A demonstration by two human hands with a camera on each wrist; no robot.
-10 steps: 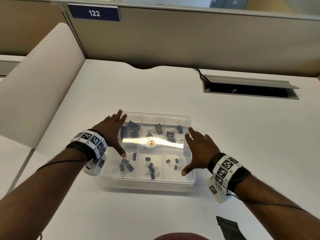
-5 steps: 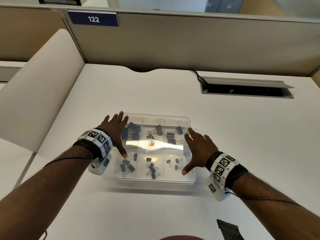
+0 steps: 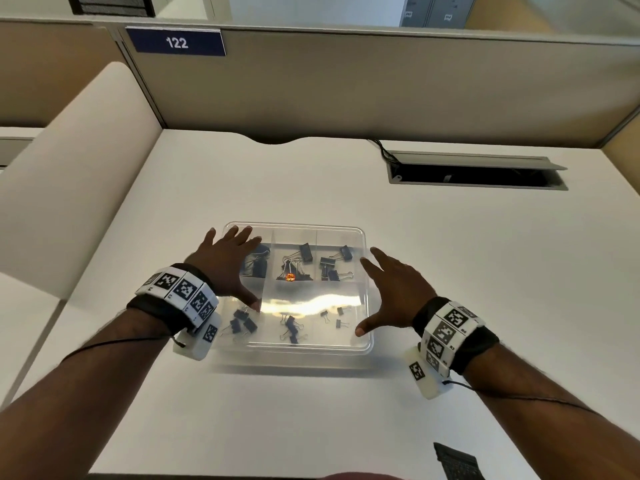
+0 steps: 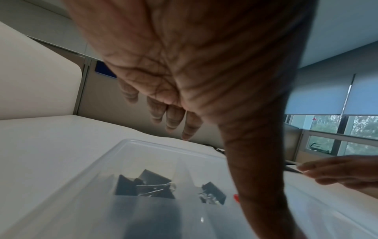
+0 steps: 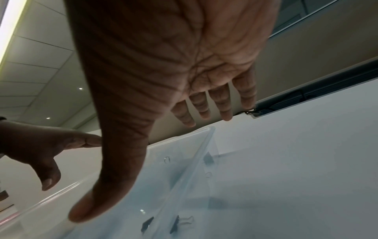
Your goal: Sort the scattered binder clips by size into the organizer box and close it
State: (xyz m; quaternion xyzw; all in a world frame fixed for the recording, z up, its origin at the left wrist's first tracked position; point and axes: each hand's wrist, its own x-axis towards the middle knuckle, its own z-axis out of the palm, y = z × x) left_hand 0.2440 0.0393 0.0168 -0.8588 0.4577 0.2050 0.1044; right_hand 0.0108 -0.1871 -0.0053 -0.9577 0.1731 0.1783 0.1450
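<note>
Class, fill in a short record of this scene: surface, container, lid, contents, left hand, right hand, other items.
surface: white desk
container: clear organizer box with six compartments
lid: on the box
contents: black binder clips, larger ones in the far row
left hand: open, over the box's left side
right hand: open, at the box's right edge
other items: cable hatch, sign 122

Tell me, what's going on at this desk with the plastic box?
A person is closing a clear organizer box on a white desk. Black binder clips already lie in its compartments, bigger ones in the far row, smaller ones in the near row. The lid is on. The left hand and right hand are spread flat over its two sides, thumbs touching the lid, gripping nothing.
</note>
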